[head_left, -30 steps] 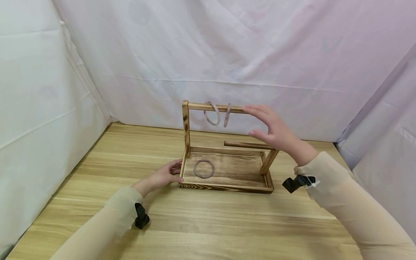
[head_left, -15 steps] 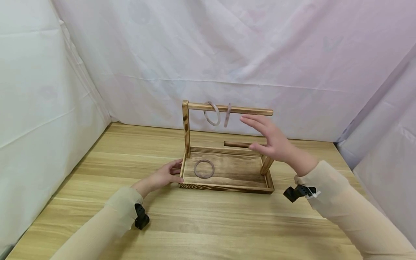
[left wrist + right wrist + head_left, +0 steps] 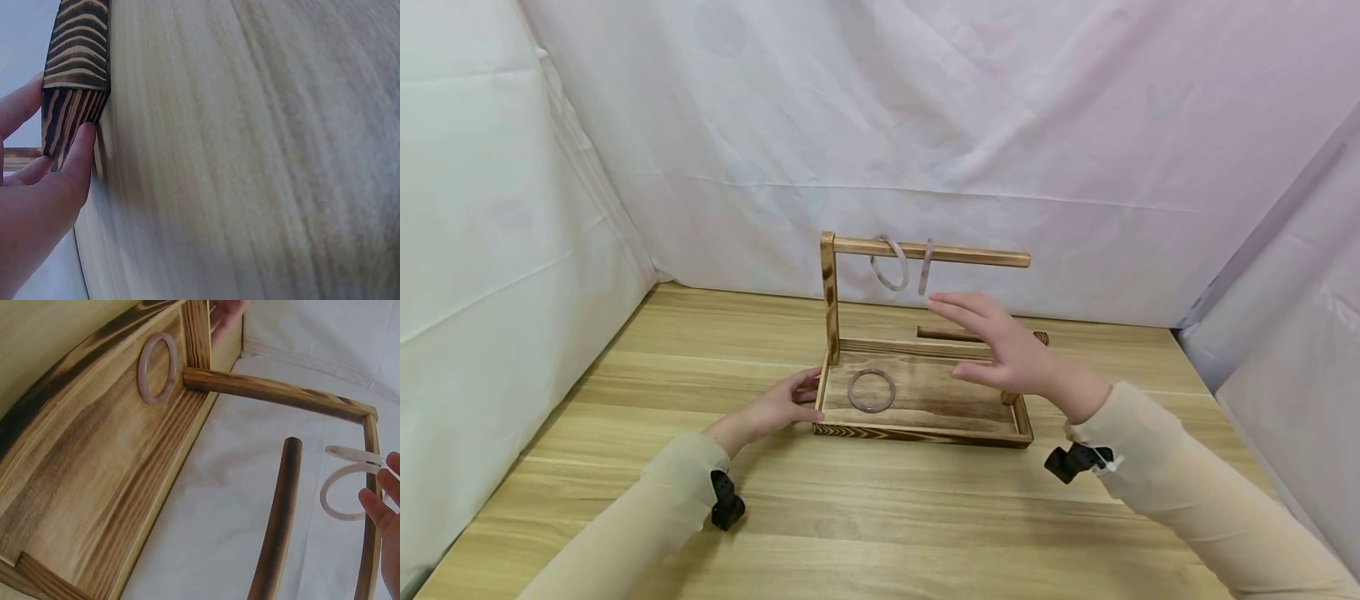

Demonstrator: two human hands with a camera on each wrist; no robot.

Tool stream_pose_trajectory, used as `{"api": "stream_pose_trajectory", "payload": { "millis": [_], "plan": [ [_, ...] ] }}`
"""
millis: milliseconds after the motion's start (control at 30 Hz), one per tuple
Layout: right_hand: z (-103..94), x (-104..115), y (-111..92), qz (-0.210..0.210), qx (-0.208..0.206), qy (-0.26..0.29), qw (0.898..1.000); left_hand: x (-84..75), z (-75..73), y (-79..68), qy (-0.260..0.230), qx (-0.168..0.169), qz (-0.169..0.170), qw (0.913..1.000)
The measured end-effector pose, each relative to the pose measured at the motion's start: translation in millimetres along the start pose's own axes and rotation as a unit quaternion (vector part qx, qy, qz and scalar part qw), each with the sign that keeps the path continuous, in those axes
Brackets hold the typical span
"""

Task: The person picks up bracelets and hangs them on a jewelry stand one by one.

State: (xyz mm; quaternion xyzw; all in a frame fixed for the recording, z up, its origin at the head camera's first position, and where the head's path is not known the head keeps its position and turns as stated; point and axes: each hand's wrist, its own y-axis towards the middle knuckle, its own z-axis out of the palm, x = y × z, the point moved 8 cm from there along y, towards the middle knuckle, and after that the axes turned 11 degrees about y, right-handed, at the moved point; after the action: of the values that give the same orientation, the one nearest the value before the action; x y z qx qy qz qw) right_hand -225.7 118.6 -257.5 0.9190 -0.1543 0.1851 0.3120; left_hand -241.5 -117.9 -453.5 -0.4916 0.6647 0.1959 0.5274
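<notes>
A wooden bangle stand has a shallow tray (image 3: 925, 435) as its base and an upper bar (image 3: 977, 255) on a tall left post. Two pale, purplish bangles hang on this bar, the left bangle (image 3: 901, 271) tilted and the right bangle (image 3: 927, 267) nearly edge-on. A third bangle (image 3: 871, 391) lies flat in the tray's left part. My left hand (image 3: 772, 406) grips the tray's left end, thumb at the rim and fingers against the end wall. Fingers spread and holding nothing, my right hand (image 3: 1007, 346) hovers over the tray's right part, below the upper bar.
A shorter lower bar (image 3: 947, 333) runs along the tray's back from a right post, partly hidden by my right hand. All of this stands on a wood-grain table (image 3: 865, 508). White cloth (image 3: 737, 108) encloses the back and sides.
My right hand has come off the upper bar and moved down and slightly left, uncovering the bar's end. The bangles and my left hand stay in place.
</notes>
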Motion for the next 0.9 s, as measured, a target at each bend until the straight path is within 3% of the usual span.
{"api": "stream_pose_trajectory", "payload": {
  "millis": [300, 567, 900],
  "plan": [
    [22.3, -2, 0, 0.016, 0.051, -0.004, 0.999, 0.3, -0.3, -0.4, -0.004, 0.000, 0.001, 1.0000],
    [42.3, -3, -2, -0.001, 0.095, -0.038, 0.995, -0.3, -0.3, -0.6, -0.001, 0.001, 0.000, 1.0000],
    [60.1, -7, -2, 0.009, 0.135, -0.071, 0.988, -0.6, -1.2, 0.0, 0.005, 0.000, 0.002, 1.0000]
  ]
}}
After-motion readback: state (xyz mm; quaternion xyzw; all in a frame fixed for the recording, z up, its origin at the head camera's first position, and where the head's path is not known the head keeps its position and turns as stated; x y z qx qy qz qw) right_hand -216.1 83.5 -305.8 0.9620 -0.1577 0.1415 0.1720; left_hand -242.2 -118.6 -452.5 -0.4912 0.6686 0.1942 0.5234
